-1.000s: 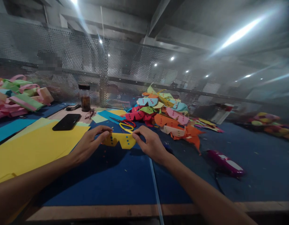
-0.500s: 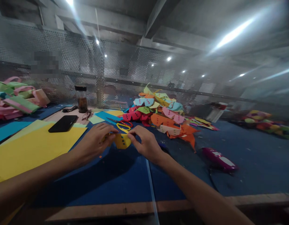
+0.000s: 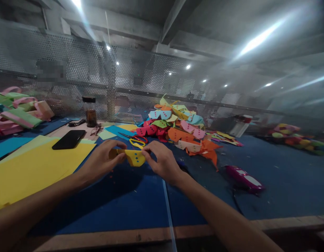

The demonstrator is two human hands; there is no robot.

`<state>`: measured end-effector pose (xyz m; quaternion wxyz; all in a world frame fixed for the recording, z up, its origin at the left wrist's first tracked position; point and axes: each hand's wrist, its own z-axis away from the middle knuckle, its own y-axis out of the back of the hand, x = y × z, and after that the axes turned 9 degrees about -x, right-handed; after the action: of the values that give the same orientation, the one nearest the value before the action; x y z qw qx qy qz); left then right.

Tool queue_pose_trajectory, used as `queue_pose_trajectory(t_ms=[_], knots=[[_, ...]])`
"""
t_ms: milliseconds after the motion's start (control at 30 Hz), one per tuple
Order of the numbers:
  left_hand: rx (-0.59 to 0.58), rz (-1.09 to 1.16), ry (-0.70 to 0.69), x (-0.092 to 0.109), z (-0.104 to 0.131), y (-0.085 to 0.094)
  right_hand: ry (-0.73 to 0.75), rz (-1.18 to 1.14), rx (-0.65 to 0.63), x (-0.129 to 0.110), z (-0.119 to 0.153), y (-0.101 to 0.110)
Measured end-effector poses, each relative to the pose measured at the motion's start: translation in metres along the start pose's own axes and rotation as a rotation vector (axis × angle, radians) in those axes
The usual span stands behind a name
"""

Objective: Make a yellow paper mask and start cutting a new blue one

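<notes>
Between my two hands hangs a yellow paper mask (image 3: 136, 158) with dark dots on it, a little above the blue table. My left hand (image 3: 105, 158) curls round its left end, thumb below and fingers above, so part of that end is hidden. Its right end is pinched between the thumb and fingers of my right hand (image 3: 162, 159). Just beyond the mask lie yellow-handled scissors (image 3: 137, 142) and a red-handled pair (image 3: 143, 139). A heap of dotted paper masks (image 3: 184, 134) in several colours rises behind my right hand.
Yellow paper sheets (image 3: 43, 162) and a black phone (image 3: 69, 139) lie at left, with a dark-lidded jar (image 3: 90, 113) behind. A purple device (image 3: 244, 179) with a cord rests at right. Folded paper pieces (image 3: 22, 112) are piled far left. A perforated metal screen (image 3: 135, 66) stands behind.
The fingers and thumb of my left hand have spread slightly, and more of the yellow mask shows between my hands. My right hand keeps its pinch.
</notes>
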<state>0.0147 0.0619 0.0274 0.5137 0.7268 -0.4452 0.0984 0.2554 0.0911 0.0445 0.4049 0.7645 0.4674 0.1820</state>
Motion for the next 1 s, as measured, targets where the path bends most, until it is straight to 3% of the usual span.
queue_pose_trajectory(t_ms=[367, 700, 1000], knots=[[0.163, -0.115, -0.263, 0.008, -0.001, -0.003, 0.172, 0.24, 0.037, -0.005, 0.001, 0.007], [0.329, -0.35, -0.461, 0.005, 0.0, 0.002, 0.279, 0.357, 0.034, -0.011, 0.004, 0.015], [0.333, -0.496, -0.587, 0.005, 0.006, 0.008, 0.254, 0.274, 0.093, -0.01, 0.005, 0.014]])
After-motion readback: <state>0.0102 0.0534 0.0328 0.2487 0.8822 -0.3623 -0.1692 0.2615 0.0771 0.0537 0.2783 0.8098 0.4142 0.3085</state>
